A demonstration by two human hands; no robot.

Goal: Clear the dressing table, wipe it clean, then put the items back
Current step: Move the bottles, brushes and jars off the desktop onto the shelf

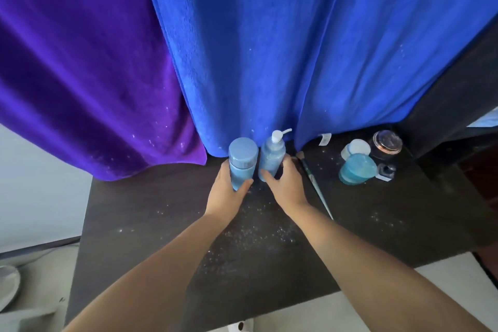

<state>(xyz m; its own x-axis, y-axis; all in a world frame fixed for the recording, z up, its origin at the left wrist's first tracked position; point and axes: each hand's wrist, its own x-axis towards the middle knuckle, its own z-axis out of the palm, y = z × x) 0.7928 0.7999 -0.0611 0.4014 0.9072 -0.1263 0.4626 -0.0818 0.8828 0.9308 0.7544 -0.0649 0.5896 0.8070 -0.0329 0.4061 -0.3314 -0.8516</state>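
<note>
My left hand had its fingers curled round the capped blue bottle, and my right hand gripped the pump bottle just beside it. Both bottles stood upright at the back of the dark dressing table, close to the blue towel and the purple towel hanging there. White specks lay on the table near my arms. To the right a makeup brush lay flat, and further right stood a blue jar, a white jar and a dark jar.

Dusty dark table: bottles, jars, brush.
</note>
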